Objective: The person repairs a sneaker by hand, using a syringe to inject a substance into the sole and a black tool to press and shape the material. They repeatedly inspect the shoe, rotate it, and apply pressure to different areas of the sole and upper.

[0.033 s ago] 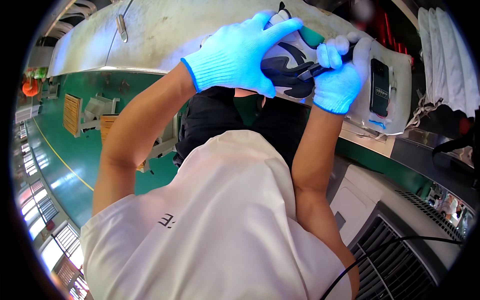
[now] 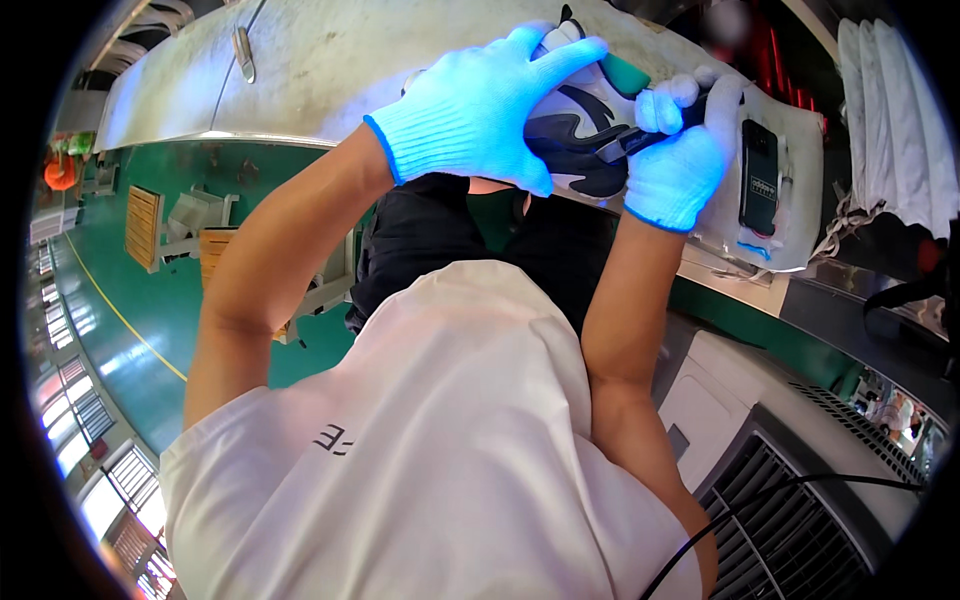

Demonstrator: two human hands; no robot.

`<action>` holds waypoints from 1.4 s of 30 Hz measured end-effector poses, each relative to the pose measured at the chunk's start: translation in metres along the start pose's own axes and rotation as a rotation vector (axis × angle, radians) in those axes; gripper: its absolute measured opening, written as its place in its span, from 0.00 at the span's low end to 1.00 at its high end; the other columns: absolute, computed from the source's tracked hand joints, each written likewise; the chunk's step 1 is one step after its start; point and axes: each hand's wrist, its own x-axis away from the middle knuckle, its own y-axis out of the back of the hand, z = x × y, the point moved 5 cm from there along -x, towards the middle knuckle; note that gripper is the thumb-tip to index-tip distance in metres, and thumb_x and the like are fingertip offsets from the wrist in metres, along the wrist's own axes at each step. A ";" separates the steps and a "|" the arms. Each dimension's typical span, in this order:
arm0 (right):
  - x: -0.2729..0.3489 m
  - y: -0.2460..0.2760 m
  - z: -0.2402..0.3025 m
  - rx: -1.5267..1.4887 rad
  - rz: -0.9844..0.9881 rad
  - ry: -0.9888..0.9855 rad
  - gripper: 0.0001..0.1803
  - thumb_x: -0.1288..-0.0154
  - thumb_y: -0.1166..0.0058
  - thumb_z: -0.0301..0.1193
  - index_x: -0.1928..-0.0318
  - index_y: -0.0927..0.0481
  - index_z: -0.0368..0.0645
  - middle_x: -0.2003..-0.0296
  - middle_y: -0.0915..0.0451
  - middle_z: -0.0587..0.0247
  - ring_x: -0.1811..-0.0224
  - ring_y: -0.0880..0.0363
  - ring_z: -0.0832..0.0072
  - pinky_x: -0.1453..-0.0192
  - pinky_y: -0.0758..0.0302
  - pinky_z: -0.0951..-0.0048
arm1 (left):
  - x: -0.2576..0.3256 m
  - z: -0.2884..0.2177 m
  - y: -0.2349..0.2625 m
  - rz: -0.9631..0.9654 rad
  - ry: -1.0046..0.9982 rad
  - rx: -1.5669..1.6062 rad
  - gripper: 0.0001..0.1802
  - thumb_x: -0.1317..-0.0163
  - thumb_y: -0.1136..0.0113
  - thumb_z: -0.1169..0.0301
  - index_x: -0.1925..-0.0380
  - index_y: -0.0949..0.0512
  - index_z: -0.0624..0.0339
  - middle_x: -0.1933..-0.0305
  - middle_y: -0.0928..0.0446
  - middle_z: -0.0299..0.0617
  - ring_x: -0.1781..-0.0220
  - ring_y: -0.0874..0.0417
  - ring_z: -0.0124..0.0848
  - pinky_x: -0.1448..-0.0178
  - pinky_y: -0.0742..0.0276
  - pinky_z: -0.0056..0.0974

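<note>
A shoe (image 2: 565,142) in white, black and green lies on the worktable's near edge, partly covered by my hands. My left hand (image 2: 465,105), in a white knit glove lit blue, grips it from the left. Its thumb is on the near side and its fingers reach over the far side. My right hand (image 2: 685,150), gloved alike, is closed around a black knife-like tool (image 2: 625,145) with a flat grey tip. That tip rests at the shoe's dark part; whether it cuts in, I cannot tell. A green part (image 2: 624,74) of the shoe shows between my hands.
Right of my right hand, a black phone (image 2: 759,178) lies on the light worktable (image 2: 330,60). A slim metal tool (image 2: 243,55) lies at the far left. White cloths (image 2: 890,120) hang at the right, above a dark ledge. A grey vented machine (image 2: 760,400) stands by my right arm.
My right hand has shifted very slightly, tilting the black tool a little. My left hand and the shoe stay nearly where they were.
</note>
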 end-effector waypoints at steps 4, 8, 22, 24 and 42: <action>0.011 -0.020 -0.003 0.161 -0.111 0.120 0.22 0.10 0.47 0.51 0.58 0.23 0.47 0.74 0.23 0.68 0.78 0.33 0.74 0.71 0.32 0.66 | 0.000 -0.005 0.001 0.006 -0.002 -0.005 0.70 0.53 0.12 0.50 0.12 0.42 0.47 0.23 0.30 0.67 0.31 0.17 0.66 0.30 0.15 0.58; 0.004 -0.013 -0.004 -0.059 0.071 0.015 0.21 0.10 0.48 0.50 0.58 0.23 0.47 0.75 0.23 0.68 0.80 0.32 0.74 0.72 0.30 0.65 | -0.004 0.000 0.003 0.115 -0.014 0.023 0.70 0.46 0.16 0.46 0.11 0.47 0.58 0.17 0.36 0.75 0.25 0.21 0.68 0.24 0.20 0.57; 0.007 -0.035 -0.012 0.193 -0.126 0.053 0.26 0.08 0.53 0.54 0.55 0.20 0.45 0.73 0.23 0.68 0.79 0.32 0.74 0.71 0.34 0.66 | -0.007 -0.001 0.003 0.127 -0.003 -0.002 0.69 0.46 0.15 0.45 0.11 0.46 0.58 0.16 0.38 0.78 0.28 0.18 0.71 0.27 0.18 0.58; 0.005 -0.034 -0.010 0.212 -0.094 0.046 0.26 0.09 0.52 0.55 0.55 0.22 0.45 0.72 0.21 0.67 0.79 0.32 0.73 0.70 0.33 0.66 | -0.007 -0.001 0.002 0.134 0.002 0.001 0.69 0.46 0.15 0.44 0.11 0.46 0.58 0.16 0.39 0.78 0.28 0.19 0.71 0.26 0.18 0.58; -0.001 0.011 0.001 -0.067 0.058 0.012 0.30 0.12 0.53 0.63 0.54 0.20 0.48 0.75 0.26 0.70 0.81 0.36 0.74 0.74 0.37 0.66 | -0.001 -0.030 -0.003 -0.099 -0.046 -0.022 0.62 0.50 0.15 0.48 0.20 0.33 0.67 0.32 0.29 0.74 0.39 0.17 0.68 0.38 0.17 0.59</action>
